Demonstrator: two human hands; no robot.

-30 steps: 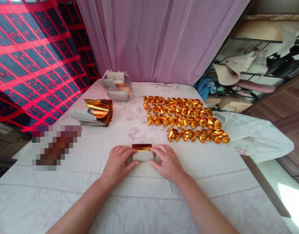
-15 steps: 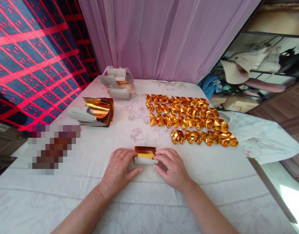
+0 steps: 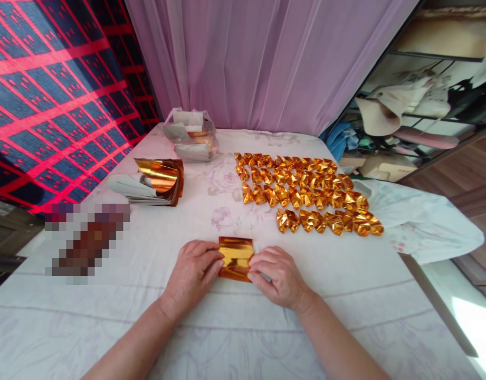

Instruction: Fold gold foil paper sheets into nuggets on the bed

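Observation:
A small sheet of gold foil paper (image 3: 235, 258) lies at the front middle of the table, its shiny side facing up. A crease runs across its middle. My left hand (image 3: 196, 272) pinches its left edge between thumb and fingers. On the opposite edge, my right hand (image 3: 277, 275) grips the sheet the same way, fingers curled. Behind and to the right, folded gold paper ingots (image 3: 302, 182) stand in several rows. A stack of gold foil sheets (image 3: 161, 182), bent over with pale backs showing, rests at the left.
A clear plastic bag (image 3: 191, 136) of more paper stands at the back left. The table wears a pale floral cloth (image 3: 243, 338). A blurred-out item (image 3: 90, 240) lies on the left side. Shelves (image 3: 417, 105) with a cap and boxes stand to the right, a purple curtain (image 3: 246, 63) behind.
The near part of the foil sheet, earlier turned with its white back up, now lies with its gold side up. My left thumb has moved in onto the sheet's edge.

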